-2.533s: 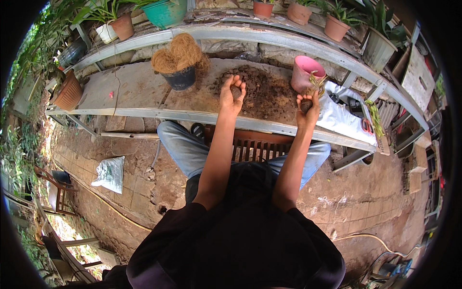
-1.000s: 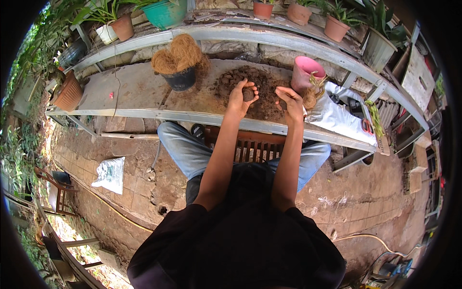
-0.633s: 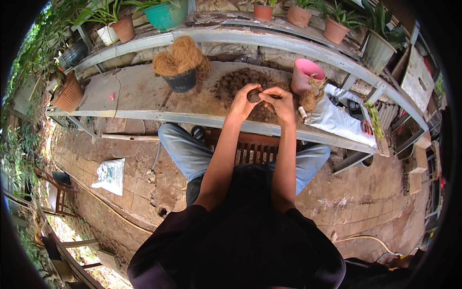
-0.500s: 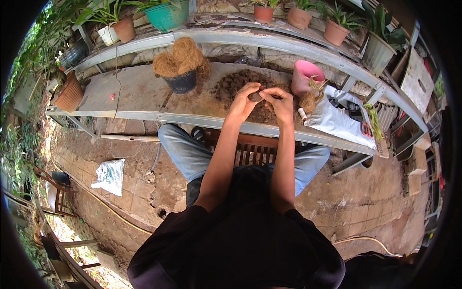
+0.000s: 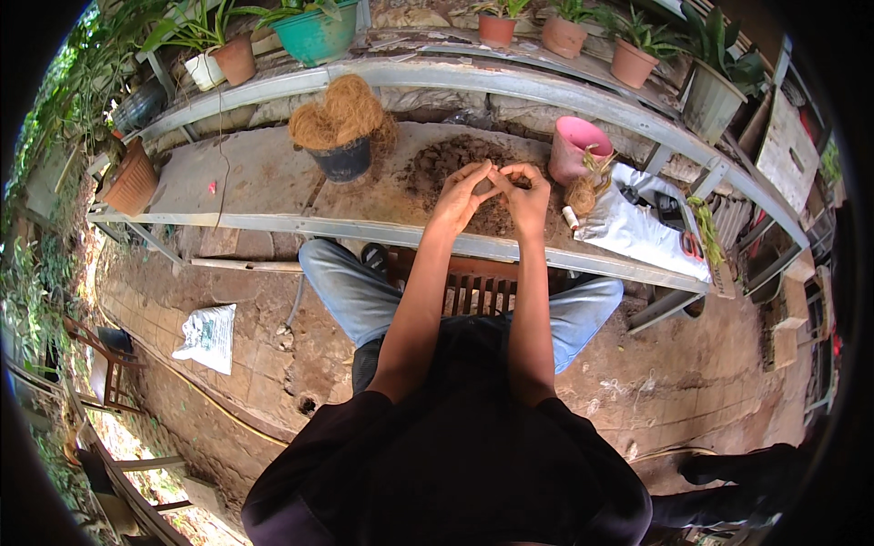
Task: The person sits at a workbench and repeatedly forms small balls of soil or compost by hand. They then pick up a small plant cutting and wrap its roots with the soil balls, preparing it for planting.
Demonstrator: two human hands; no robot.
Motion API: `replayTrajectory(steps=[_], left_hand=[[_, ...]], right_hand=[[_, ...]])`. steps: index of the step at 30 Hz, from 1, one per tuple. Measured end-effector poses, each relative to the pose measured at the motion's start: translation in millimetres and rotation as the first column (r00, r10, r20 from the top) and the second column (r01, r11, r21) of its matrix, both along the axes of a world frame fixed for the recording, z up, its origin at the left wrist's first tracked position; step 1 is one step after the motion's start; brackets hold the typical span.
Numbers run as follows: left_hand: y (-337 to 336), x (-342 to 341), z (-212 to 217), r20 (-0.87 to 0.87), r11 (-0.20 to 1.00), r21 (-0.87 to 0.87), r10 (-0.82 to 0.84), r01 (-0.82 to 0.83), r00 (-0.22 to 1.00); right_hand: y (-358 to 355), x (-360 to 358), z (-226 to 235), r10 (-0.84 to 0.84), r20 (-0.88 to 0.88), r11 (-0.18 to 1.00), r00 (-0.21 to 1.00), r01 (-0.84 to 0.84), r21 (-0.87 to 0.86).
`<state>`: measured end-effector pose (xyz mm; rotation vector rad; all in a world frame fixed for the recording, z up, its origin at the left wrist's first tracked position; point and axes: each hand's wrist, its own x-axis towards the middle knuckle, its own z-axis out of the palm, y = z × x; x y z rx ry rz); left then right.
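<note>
The soil heap (image 5: 455, 168) lies dark and loose on the middle of the bench (image 5: 246, 182), toward its far edge; the left hand (image 5: 462, 194) and the right hand (image 5: 526, 193) meet just above it, fingertips touching, each grip nearly closed on something small pinched between them; what it is cannot be told, being too small and half hidden by the fingers. To the left of the heap a black pot (image 5: 343, 160) stands upright, heaped with brown coconut fibre (image 5: 339, 113). To the right, near the far edge, a pink pot (image 5: 577, 148) stands open-mouthed; just beside it lies a small root ball (image 5: 580, 194) with a few green leaves. Further right a white plastic bag (image 5: 643, 232) lies flat along the near edge, bearing red and black print at its right end. On the paved floor (image 5: 273, 355) below the bench, to the left, lies another white printed bag (image 5: 208, 335). A terracotta pot (image 5: 134, 179) sits at the bench's left end.
</note>
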<state>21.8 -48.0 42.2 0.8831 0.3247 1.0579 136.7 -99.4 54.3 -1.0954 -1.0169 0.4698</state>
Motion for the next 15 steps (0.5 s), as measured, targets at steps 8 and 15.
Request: replayTrajectory(steps=[8, 15], left_hand=[[0, -8, -1, 0.098, 0.986, -0.156, 0.083, -0.067, 0.992], [0, -12, 7, 0.147, 0.974, -0.2, 0.135, -0.104, 0.98]], right_hand=[[-10, 3, 15, 0.1, -0.361, 0.993, 0.927, -0.115, -0.021], [-10, 20, 8, 0.167, -0.376, 0.986, 0.912, -0.164, 0.039]])
